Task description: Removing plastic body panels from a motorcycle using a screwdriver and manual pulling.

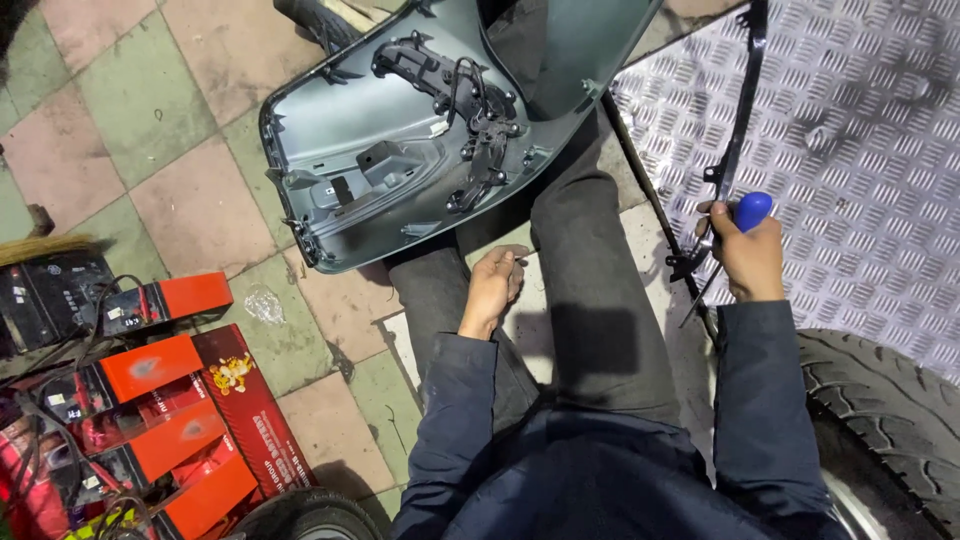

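The left hand (493, 290) rests on the person's leg, fingers curled loosely, holding nothing. The right hand (745, 255) is closed tight around a screwdriver with a blue handle (752, 210), its thin tip pointing down by a black metal bar (738, 130). The tool looks light and hard; the round handle is the best place to hold it. On the far left side lies a big grey plastic cover (340, 150). It looks light but bendy, with thin edges. Red boxes (170, 400) crowd the near left floor, and a tyre (890, 400) blocks the near right.
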